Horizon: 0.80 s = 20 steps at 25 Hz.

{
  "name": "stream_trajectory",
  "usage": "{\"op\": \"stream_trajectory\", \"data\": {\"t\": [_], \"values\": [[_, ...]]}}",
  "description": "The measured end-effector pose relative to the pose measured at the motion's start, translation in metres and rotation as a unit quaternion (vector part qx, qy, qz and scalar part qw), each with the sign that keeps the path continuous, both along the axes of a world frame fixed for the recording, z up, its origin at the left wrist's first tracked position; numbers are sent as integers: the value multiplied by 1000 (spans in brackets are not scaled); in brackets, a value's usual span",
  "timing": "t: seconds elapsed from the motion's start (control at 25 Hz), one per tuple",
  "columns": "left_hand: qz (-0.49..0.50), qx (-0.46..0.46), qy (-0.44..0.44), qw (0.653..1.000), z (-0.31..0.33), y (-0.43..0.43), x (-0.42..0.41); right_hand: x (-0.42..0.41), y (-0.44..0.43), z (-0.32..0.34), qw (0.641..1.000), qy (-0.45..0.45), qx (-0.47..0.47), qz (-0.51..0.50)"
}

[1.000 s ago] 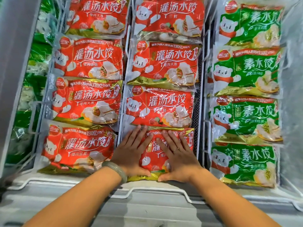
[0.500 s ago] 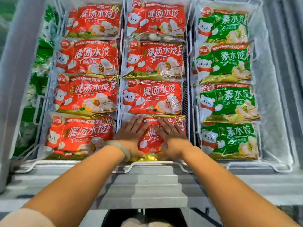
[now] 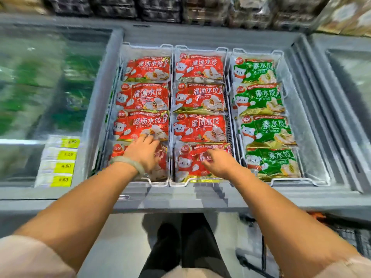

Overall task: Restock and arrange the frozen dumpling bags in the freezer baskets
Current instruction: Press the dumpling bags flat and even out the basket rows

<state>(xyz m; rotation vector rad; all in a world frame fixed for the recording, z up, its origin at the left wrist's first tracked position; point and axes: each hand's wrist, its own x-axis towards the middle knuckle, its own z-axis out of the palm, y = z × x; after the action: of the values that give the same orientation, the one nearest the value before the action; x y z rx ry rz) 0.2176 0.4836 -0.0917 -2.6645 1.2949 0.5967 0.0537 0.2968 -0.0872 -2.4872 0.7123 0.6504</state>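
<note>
Three white wire baskets sit side by side in the open chest freezer (image 3: 200, 197). The left basket (image 3: 158, 184) and middle basket (image 3: 200, 182) hold rows of red dumpling bags; the right basket (image 3: 297, 180) holds green bags (image 3: 269, 161). My left hand (image 3: 143, 152) lies flat, fingers spread, on the nearest red bag (image 3: 160, 169) of the left basket. My right hand (image 3: 217, 163) rests with relaxed fingers on the nearest red bag (image 3: 190, 163) of the middle basket. Neither hand holds anything.
Yellow price tags (image 3: 60, 161) are stuck on the freezer rim at the left. A shut glass lid (image 3: 40, 87) covers green packs on the left; another lid (image 3: 351, 81) is at the right. Stacked goods line the shelf behind. My legs stand below the freezer front.
The camera has pulled back and up. My left hand moved from the middle basket's front bag to the left basket's front bag; my right hand stays on the middle bag.
</note>
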Motion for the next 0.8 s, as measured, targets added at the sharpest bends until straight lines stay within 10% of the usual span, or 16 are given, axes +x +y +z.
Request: {"op": "stream_trajectory", "data": {"t": [0.36, 0.8], "values": [[348, -114, -41, 930, 59, 109, 62, 143, 85, 58, 979, -94, -17, 180], [436, -159, 94, 881, 24, 121, 92, 284, 160, 28, 893, -69, -79, 439]]}}
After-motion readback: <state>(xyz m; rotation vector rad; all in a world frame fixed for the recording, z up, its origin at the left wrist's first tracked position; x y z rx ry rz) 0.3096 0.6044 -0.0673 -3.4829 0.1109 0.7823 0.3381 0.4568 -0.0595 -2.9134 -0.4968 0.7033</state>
